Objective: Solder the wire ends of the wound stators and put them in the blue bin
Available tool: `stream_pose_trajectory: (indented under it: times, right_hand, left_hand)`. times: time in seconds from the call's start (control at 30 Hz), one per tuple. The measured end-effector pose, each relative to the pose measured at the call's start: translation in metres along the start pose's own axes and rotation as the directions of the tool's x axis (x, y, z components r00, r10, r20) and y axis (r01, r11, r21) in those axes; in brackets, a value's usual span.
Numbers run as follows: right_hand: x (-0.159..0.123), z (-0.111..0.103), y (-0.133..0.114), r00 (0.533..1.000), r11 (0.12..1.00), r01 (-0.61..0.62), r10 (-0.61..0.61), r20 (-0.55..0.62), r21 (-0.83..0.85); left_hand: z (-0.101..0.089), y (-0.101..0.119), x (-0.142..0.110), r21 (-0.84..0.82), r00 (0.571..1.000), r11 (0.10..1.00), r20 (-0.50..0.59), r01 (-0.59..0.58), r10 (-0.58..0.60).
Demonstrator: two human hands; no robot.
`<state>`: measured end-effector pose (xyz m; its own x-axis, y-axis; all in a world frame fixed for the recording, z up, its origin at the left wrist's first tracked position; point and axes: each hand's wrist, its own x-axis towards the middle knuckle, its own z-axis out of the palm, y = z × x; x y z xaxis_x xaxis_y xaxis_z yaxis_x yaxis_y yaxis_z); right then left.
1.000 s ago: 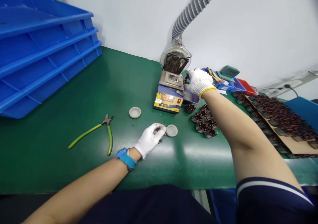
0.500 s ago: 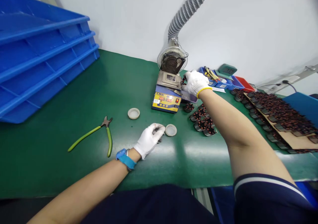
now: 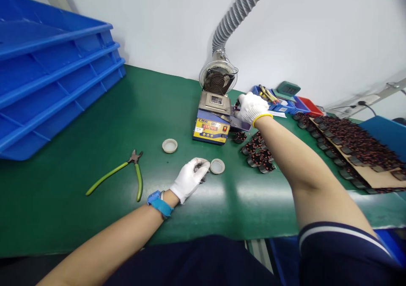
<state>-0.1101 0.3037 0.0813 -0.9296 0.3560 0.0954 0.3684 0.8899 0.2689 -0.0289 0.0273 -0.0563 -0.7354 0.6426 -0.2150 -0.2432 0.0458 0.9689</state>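
Head view: right hand [image 3: 253,108] is gripping a copper-wound part [image 3: 237,105] beside the yellow-fronted unit [image 3: 211,127], likely leaving its top unblocked; left hand [image 3: 187,179] is curling shut beside a dish [image 3: 217,166], can't tell on what

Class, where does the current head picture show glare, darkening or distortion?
Head view: pale glare on the green tabletop near its front edge; head view: the top right corner darkens; head view: the stacked blue trays look stretched, perhaps by the lens.
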Motion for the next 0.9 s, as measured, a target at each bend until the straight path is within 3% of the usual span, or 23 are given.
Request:
stream_pose_trajectory:
  times: [0.27,0.43,0.53,0.6,0.67,0.73,0.8,0.9]
  right_hand:
    - [-0.005,-0.001,0.004,1.0,0.999,0.024,-0.025,-0.018,-0.044]
    - [-0.007,0.0,0.005,0.998,0.999,0.035,-0.034,-0.056,0.018]
    - [-0.023,-0.003,0.007,0.997,0.991,-0.002,0.013,-0.08,0.13]
    - [-0.046,-0.007,0.007,0.994,0.95,-0.05,0.078,-0.079,0.307]
    - [-0.076,-0.009,0.002,0.992,0.853,-0.098,0.126,-0.02,0.512]
    - [-0.11,-0.007,-0.006,0.99,0.693,-0.135,0.117,0.075,0.708]
    - [-0.142,-0.002,-0.018,0.991,0.45,-0.134,0.036,0.132,0.883]
    - [-0.182,0.009,-0.044,0.985,0.08,-0.155,-0.062,0.16,0.985]
  left_hand:
    - [0.0,0.0,0.001,0.004,1.0,1.0,-0.01,-0.002,0.002]
    - [0.001,-0.001,0.001,-0.001,1.0,1.0,-0.002,-0.001,0.001]
    - [0.002,0.002,0.002,-0.057,0.998,0.998,-0.051,0.017,-0.02]
    - [0.003,0.007,0.001,-0.103,0.994,0.994,-0.103,0.026,-0.037]
    - [0.003,0.013,-0.002,-0.126,0.99,0.992,-0.139,0.019,-0.037]
    - [0.004,0.017,-0.007,-0.15,0.992,0.989,-0.122,0.011,-0.03]
    - [0.005,0.018,-0.012,-0.218,0.997,0.976,-0.063,0.023,-0.038]
    - [0.009,0.013,-0.018,-0.411,0.991,0.902,0.094,0.128,-0.098]
